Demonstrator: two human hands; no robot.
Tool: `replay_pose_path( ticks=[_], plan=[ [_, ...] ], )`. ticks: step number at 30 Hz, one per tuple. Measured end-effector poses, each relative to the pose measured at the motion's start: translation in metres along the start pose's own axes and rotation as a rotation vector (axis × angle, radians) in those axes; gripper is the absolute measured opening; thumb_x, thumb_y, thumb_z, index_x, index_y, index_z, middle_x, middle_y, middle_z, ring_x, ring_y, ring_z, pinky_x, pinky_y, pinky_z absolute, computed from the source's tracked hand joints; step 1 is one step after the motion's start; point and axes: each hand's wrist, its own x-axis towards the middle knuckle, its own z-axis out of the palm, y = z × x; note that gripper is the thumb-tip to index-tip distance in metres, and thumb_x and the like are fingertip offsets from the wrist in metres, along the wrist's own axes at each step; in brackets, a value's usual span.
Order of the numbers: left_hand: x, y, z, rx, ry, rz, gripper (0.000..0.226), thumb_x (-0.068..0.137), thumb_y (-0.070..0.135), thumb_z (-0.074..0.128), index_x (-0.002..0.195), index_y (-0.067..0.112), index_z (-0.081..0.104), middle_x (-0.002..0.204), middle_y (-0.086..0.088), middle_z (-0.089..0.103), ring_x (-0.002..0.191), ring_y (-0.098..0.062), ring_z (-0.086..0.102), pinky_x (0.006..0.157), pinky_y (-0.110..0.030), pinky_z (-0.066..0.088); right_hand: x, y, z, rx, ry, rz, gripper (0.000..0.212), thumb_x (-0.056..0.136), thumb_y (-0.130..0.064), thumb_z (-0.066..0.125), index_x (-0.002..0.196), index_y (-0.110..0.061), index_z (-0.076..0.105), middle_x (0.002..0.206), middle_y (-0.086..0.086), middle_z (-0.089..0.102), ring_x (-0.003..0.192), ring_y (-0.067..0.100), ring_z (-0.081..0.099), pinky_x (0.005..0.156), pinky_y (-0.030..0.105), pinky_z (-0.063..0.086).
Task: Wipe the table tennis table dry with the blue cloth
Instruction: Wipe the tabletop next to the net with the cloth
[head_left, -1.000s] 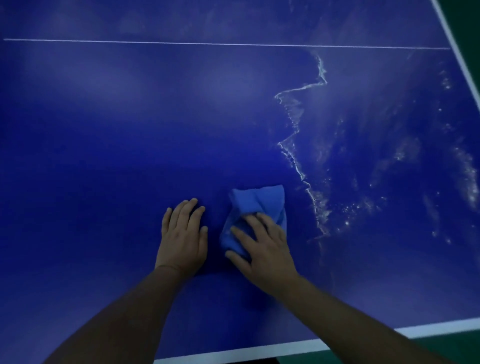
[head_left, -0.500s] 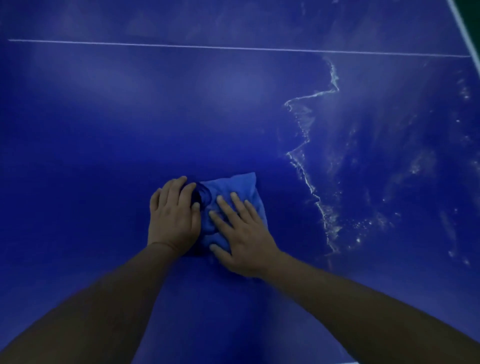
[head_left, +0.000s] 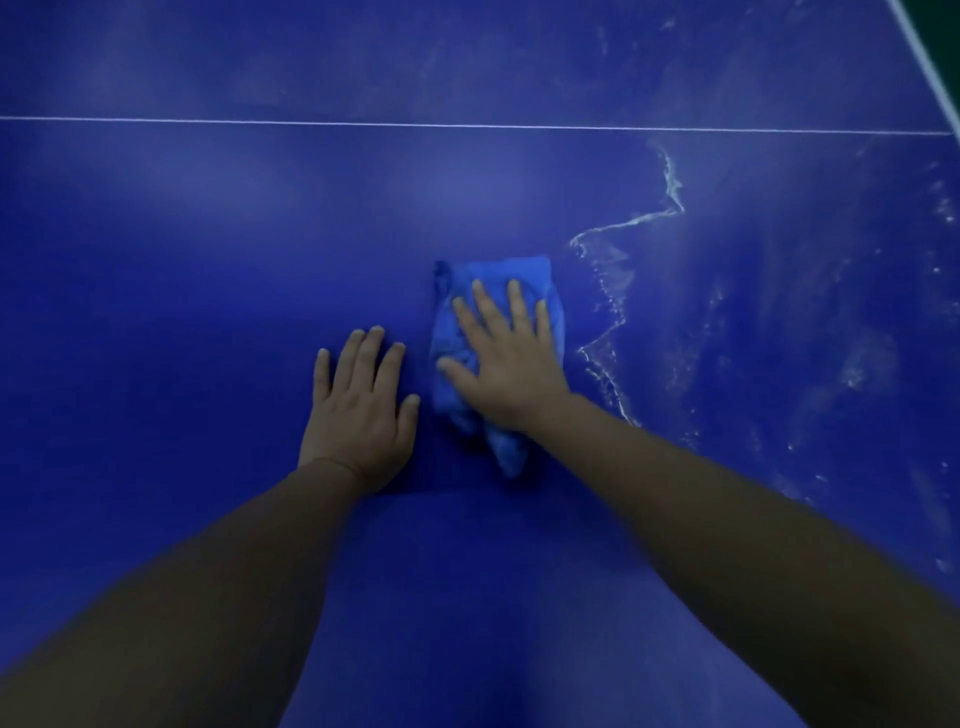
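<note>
The blue cloth (head_left: 493, 280) lies bunched on the dark blue table tennis table (head_left: 208, 291), near the middle of the view. My right hand (head_left: 506, 358) presses flat on it with straight, spread fingers. My left hand (head_left: 361, 405) rests flat on the bare table just left of the cloth, apart from it. A wet patch (head_left: 753, 338) with a white foamy edge (head_left: 613, 317) spreads over the table to the right of the cloth.
A thin white line (head_left: 363, 123) crosses the table beyond the hands. The table's white right edge (head_left: 930, 57) shows at the top right corner, with dark green floor (head_left: 948, 26) past it.
My right hand has pushed the cloth forward and to the right, towards the wet patch's edge. My left hand has come off the cloth and now lies flat on the table beside it.
</note>
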Motion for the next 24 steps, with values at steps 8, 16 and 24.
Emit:
replay_pose_path(
  ticks=[8,16,24],
  plan=[
    [0.001,0.000,-0.001,0.009,-0.004,0.001,0.065,0.096,0.047,0.027,0.150,0.011,0.038,0.161,-0.011,0.027,0.151,-0.028,0.016,0.122,-0.057,0.010,0.021,0.060,-0.027,0.050,0.035,-0.009,0.075,0.085,-0.042,0.017,0.155,-0.020,0.036,0.165,0.001,0.026,0.153,0.037,0.013,0.121,0.057,0.008],
    [0.001,0.000,0.001,0.037,0.007,0.016,0.063,0.096,0.045,0.031,0.148,0.011,0.042,0.160,-0.012,0.030,0.150,-0.029,0.020,0.120,-0.057,0.011,0.060,0.033,-0.020,0.080,0.072,-0.078,0.063,0.097,-0.046,0.026,0.150,-0.019,0.047,0.160,0.003,0.036,0.151,0.035,0.024,0.120,0.055,0.014],
    [0.001,0.000,0.001,0.050,0.000,0.019,0.063,0.097,0.045,0.029,0.149,0.011,0.041,0.160,-0.012,0.029,0.151,-0.029,0.019,0.120,-0.055,0.008,0.066,0.076,-0.043,0.132,0.137,0.194,0.057,0.101,-0.031,0.026,0.147,-0.006,0.048,0.158,0.015,0.037,0.146,0.043,0.028,0.118,0.056,0.024]
  ],
)
